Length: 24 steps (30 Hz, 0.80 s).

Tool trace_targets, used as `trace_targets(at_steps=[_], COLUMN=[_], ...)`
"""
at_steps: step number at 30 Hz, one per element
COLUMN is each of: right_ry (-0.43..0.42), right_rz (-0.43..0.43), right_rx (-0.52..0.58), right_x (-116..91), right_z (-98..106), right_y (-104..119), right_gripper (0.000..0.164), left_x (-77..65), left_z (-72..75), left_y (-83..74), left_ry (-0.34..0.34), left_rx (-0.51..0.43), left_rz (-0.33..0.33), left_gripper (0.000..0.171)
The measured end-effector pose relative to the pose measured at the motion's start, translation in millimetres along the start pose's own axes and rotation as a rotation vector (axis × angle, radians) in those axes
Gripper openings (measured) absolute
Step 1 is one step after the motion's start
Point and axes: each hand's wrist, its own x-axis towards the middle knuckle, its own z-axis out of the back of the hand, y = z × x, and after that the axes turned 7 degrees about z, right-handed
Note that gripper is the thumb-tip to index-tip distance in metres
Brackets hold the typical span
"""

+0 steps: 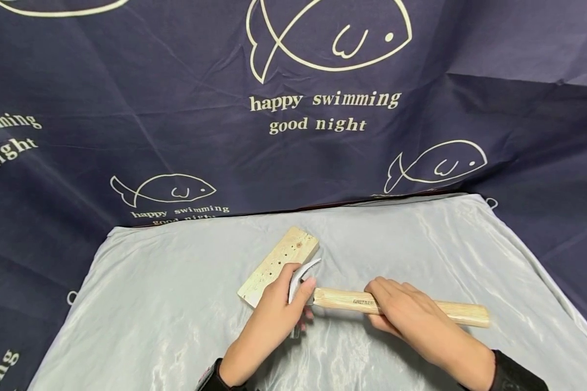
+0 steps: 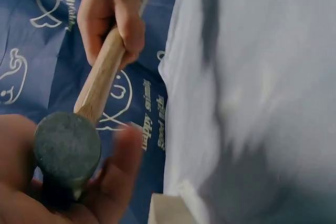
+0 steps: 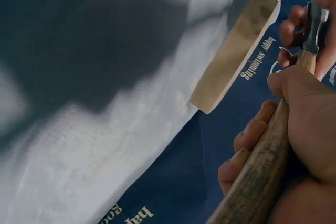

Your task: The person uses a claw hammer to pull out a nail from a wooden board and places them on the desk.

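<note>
A claw hammer with a pale wooden handle (image 1: 339, 300) lies crosswise between both hands in the head view. My right hand (image 1: 416, 317) grips the handle, whose butt end sticks out to the right. At the metal head, my left hand (image 1: 274, 304) holds on with thumb and fingers around it, the curved claw (image 1: 307, 267) pointing up and away. The left wrist view shows the round dark striking face (image 2: 68, 145) between the left fingers. Just beyond the left hand lies a wooden block (image 1: 274, 263) with a row of small dark holes or nail spots, partly hidden by that hand.
A light grey, shiny cloth (image 1: 166, 304) covers the table under the block. Dark blue fabric (image 1: 191, 108) printed with white fish and lettering hangs behind the table and at its sides.
</note>
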Motion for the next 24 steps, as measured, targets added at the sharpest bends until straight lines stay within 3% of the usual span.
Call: trace_targets(at_steps=[3, 6, 10, 18, 24], right_ry=[-0.007, -0.009, -0.022, -0.143, -0.127], right_rz=[0.005, 0.011, 0.021, 0.065, 0.049], right_rx=[0.002, 0.015, 0.044, 0.036, 0.056], right_x=[2, 3, 5, 12, 14], right_z=[3, 4, 5, 5, 5], right_y=[2, 5, 6, 3, 4], right_gripper=[0.028, 0.029, 0.029, 0.026, 0.030], left_x=[-0.3, 0.4, 0.7, 1.4, 0.7], left_z=[3.1, 4.1, 2.9, -5.5, -7.1], left_y=[-0.9, 0.3, 2.9, 10.4, 13.6], left_ry=[0.081, 0.110, 0.080, -0.018, -0.059], left_rx=[-0.202, -0.317, -0.331, -0.337, -0.374], left_rz=[0.091, 0.147, 0.170, 0.180, 0.187], left_gripper=[0.049, 0.049, 0.057, 0.068, 0.065])
